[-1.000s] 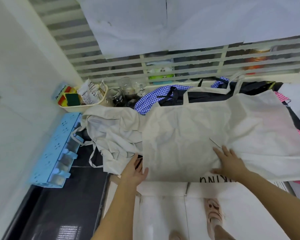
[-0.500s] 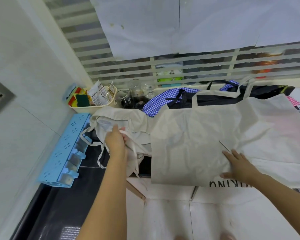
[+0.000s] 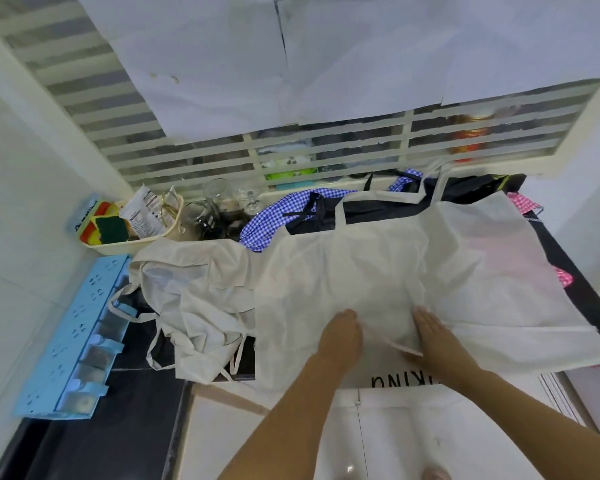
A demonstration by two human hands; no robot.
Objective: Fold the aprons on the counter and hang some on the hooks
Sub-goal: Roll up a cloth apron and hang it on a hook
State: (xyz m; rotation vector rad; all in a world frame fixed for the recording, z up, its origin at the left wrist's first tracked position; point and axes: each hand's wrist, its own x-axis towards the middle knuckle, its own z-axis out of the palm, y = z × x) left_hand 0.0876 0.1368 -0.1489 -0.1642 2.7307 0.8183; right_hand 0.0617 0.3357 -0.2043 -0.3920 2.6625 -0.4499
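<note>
A cream apron lies spread flat over the counter, its lower hem with black lettering hanging over the front edge. My left hand rests on it near the front, fingers curled down into the cloth. My right hand lies flat beside it, fingers together, pressing a fold and a loose strap. A second cream apron sits crumpled to the left with its ties dangling. A blue checked apron, a black apron and a pink checked apron lie behind and under the spread one.
A blue hook rack is fixed on the left wall. A cream tray with sponges and a packet stands at the back left, next to glass jars. A slatted window grille runs behind the black counter.
My left hand has left the crumpled apron on the left and come to the spread apron beside my right hand. My right hand has shifted slightly left.
</note>
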